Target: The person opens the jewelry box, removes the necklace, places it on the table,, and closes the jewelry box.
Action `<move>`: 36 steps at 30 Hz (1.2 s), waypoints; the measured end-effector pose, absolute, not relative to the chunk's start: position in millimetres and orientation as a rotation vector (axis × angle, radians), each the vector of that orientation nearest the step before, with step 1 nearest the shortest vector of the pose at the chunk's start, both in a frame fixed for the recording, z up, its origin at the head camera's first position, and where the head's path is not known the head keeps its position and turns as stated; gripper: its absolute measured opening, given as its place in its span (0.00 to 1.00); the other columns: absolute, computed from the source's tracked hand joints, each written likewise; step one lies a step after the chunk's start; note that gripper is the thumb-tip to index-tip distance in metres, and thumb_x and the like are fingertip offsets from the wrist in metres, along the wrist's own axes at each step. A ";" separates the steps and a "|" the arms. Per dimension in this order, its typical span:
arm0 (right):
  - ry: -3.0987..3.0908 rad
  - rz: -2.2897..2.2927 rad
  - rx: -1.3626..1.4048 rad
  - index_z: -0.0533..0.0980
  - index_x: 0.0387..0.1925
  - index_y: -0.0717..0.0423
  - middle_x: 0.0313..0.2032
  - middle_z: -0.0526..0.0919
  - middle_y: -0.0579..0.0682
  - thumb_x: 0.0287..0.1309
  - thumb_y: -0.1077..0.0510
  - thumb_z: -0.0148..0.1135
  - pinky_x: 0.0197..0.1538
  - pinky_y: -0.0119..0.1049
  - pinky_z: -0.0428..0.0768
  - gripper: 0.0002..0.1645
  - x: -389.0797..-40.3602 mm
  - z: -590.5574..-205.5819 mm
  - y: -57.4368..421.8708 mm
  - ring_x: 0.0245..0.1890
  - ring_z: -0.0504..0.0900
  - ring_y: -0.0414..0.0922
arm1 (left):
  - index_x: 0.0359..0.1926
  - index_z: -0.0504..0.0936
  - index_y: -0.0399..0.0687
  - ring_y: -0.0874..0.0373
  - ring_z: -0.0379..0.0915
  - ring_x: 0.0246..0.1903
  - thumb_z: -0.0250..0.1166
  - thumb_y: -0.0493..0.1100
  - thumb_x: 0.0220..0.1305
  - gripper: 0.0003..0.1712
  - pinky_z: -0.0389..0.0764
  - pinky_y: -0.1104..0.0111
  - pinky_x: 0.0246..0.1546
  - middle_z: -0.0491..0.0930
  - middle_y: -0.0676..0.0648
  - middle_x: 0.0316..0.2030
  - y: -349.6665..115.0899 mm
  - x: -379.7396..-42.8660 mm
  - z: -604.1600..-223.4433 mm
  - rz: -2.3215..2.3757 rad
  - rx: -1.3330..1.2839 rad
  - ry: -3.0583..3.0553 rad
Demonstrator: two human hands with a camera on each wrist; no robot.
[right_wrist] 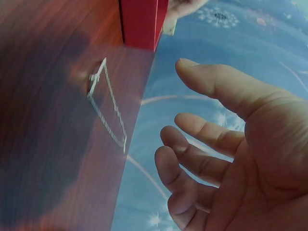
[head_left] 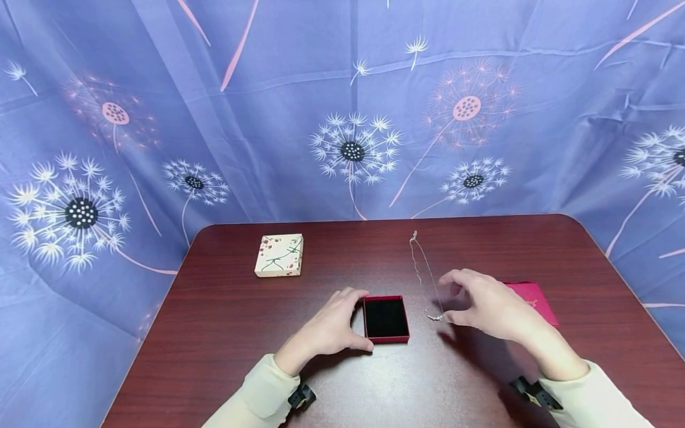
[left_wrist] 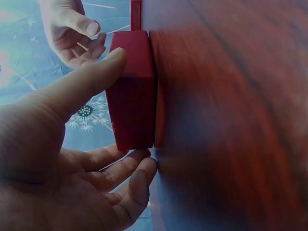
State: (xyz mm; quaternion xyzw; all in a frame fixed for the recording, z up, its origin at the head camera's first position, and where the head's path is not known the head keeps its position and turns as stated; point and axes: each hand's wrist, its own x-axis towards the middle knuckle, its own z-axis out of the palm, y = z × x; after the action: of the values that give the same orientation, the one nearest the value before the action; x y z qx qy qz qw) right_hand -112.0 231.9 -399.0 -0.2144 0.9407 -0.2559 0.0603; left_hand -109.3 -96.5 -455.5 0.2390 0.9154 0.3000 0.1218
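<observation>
My left hand (head_left: 334,324) spans the left side of an open red jewelry box (head_left: 409,324) with a black lining. Its thumb lies at the near corner and a fingertip at the far one; in the left wrist view the red wall (left_wrist: 134,103) sits between them. A thin silver necklace (head_left: 431,274) lies in a long loop on the table, right of the box, its beaded part toward me. Over the necklace's right side hovers my right hand (head_left: 489,306), fingers loosely bent, holding nothing. The right wrist view shows that hand apart from the necklace (right_wrist: 113,108).
A cream box lid (head_left: 279,255) with a floral print lies at the back left of the brown table (head_left: 225,351). Partly behind my right hand is a flat red envelope (head_left: 537,302). A blue dandelion-print cloth (head_left: 267,142) hangs along the table's back and sides.
</observation>
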 end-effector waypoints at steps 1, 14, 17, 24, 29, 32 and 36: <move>2.852 -0.774 -0.653 0.80 0.59 0.55 0.49 0.85 0.46 0.49 0.54 0.85 0.43 0.44 0.83 0.36 -111.7 -398.7 236.0 0.43 0.84 0.45 | 0.73 0.71 0.41 0.49 0.68 0.67 0.87 0.52 0.46 0.56 0.69 0.56 0.71 0.76 0.46 0.64 -96.6 -109.3 -455.4 0.875 0.694 2.671; 2.949 -0.673 -0.756 0.77 0.64 0.51 0.57 0.82 0.52 0.43 0.49 0.88 0.57 0.64 0.76 0.46 -110.1 -403.4 286.4 0.60 0.78 0.60 | 0.73 0.72 0.41 0.49 0.68 0.67 0.87 0.51 0.48 0.54 0.70 0.56 0.71 0.76 0.46 0.64 -96.8 -108.8 -453.6 0.875 0.693 2.669; 2.960 -0.641 -0.728 0.76 0.65 0.52 0.57 0.82 0.54 0.41 0.48 0.89 0.55 0.68 0.75 0.49 -109.7 -405.8 295.7 0.60 0.77 0.62 | 0.73 0.72 0.41 0.49 0.68 0.67 0.87 0.51 0.48 0.54 0.69 0.56 0.71 0.76 0.46 0.64 -96.9 -109.0 -454.2 0.871 0.696 2.671; 2.971 -0.524 -0.630 0.72 0.68 0.52 0.61 0.78 0.59 0.36 0.42 0.90 0.46 0.71 0.72 0.57 -110.2 -411.6 318.9 0.59 0.73 0.65 | 0.73 0.72 0.41 0.50 0.68 0.67 0.87 0.51 0.48 0.54 0.70 0.57 0.71 0.76 0.46 0.64 -96.7 -109.0 -455.0 0.870 0.701 2.673; 2.958 -0.446 -0.580 0.70 0.69 0.52 0.60 0.76 0.61 0.30 0.42 0.92 0.41 0.63 0.75 0.63 -109.9 -417.3 336.2 0.56 0.73 0.64 | 0.73 0.72 0.41 0.49 0.69 0.67 0.87 0.51 0.48 0.54 0.70 0.57 0.71 0.76 0.46 0.64 -96.7 -109.0 -454.9 0.869 0.704 2.673; 2.948 -0.424 -0.567 0.70 0.69 0.53 0.60 0.76 0.62 0.27 0.44 0.92 0.39 0.60 0.75 0.65 -109.7 -420.9 343.6 0.55 0.72 0.64 | 0.73 0.72 0.41 0.49 0.68 0.67 0.87 0.51 0.48 0.54 0.70 0.57 0.71 0.76 0.46 0.64 -96.7 -108.8 -454.9 0.864 0.705 2.672; 2.935 -0.439 -0.568 0.69 0.69 0.54 0.60 0.75 0.63 0.23 0.47 0.93 0.42 0.64 0.77 0.66 -110.3 -425.9 350.1 0.55 0.72 0.65 | 0.73 0.72 0.41 0.49 0.68 0.67 0.87 0.51 0.48 0.54 0.69 0.56 0.71 0.76 0.46 0.64 -96.8 -108.8 -454.9 0.868 0.705 2.670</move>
State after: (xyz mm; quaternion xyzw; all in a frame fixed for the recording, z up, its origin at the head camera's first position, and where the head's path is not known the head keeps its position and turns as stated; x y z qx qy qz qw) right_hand -110.3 350.1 -425.9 -0.1878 0.9696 -0.1451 0.0600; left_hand -108.8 -96.8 -454.9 0.2418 0.9154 0.2974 0.1230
